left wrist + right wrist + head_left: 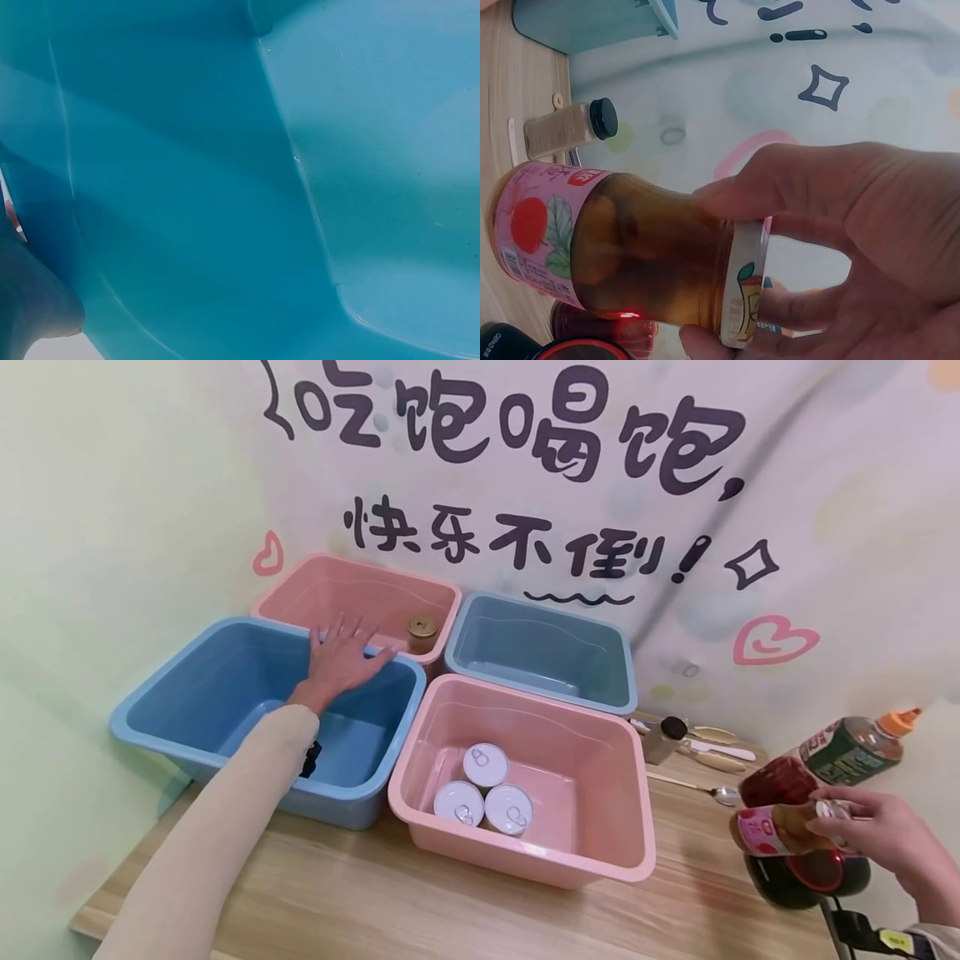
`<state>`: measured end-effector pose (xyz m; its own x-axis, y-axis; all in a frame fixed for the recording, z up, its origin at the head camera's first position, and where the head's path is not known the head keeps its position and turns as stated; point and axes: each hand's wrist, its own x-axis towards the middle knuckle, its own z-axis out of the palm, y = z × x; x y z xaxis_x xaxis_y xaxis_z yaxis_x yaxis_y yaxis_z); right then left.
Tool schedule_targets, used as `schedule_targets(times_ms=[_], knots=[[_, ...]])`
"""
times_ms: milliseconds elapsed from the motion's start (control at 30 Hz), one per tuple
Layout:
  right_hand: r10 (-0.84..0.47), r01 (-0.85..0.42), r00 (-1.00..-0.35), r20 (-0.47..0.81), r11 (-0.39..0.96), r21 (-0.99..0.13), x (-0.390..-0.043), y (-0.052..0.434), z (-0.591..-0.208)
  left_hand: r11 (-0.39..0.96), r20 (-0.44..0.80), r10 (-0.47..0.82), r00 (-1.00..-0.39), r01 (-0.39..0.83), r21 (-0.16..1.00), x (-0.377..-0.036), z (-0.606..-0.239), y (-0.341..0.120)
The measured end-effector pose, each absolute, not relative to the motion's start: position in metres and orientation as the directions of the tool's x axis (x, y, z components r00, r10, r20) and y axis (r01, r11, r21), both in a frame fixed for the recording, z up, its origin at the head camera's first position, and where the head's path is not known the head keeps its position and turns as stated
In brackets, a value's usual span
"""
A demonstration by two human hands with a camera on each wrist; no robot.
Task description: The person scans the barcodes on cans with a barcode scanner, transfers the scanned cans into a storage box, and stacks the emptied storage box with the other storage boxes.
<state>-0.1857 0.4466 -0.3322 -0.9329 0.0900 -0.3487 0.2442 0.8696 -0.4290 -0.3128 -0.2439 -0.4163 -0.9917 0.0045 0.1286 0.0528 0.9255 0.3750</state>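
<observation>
My right hand (885, 828) grips the jar (787, 831) by its lid (742, 289), near the bench's (720, 902) right edge. I expect heavy, slippery, fragile glass; its body (649, 240) is safer to hold. My left hand (341, 658) is spread over the left blue tub (156, 683).

jar label (540, 236): pink, red-fruit print | bottle cap (899, 721): orange

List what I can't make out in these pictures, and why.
Head view: base of the can in the back pink bin, hidden by its near wall.
Head view: some floor of the front blue bin, covered by the sleeve.
Left wrist view: most of the left hand, cut off by the frame's edge.
Right wrist view: fine print on the jar, too small to read.
</observation>
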Motion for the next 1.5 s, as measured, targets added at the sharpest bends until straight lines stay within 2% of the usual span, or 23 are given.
schedule_targets(times_ms=[267,433,733,1233,1500], knots=[[0.014,0.134,-0.960,-0.278,0.900,-0.416,-0.184,0.450,-0.331,0.926,0.142,0.006,-0.990,0.059,0.373,-0.313,-0.416,-0.243],[0.007,0.122,-0.965,-0.262,0.896,-0.426,-0.185,0.451,-0.333,0.929,0.152,0.010,-0.988,0.066,0.363,-0.314,-0.417,-0.244],[0.034,0.105,-0.981,-0.192,0.923,-0.370,-0.183,0.444,-0.338,0.929,0.145,0.009,-0.989,0.062,0.365,-0.313,-0.421,-0.244],[0.036,0.097,-0.982,-0.186,0.939,-0.331,-0.182,0.445,-0.335,0.926,0.131,0.012,-0.991,0.061,0.373,-0.314,-0.416,-0.244],[-0.063,-0.038,-0.996,-0.060,0.933,-0.358,-0.174,0.459,-0.349,0.927,0.145,0.011,-0.989,0.065,0.370,-0.315,-0.419,-0.245]])
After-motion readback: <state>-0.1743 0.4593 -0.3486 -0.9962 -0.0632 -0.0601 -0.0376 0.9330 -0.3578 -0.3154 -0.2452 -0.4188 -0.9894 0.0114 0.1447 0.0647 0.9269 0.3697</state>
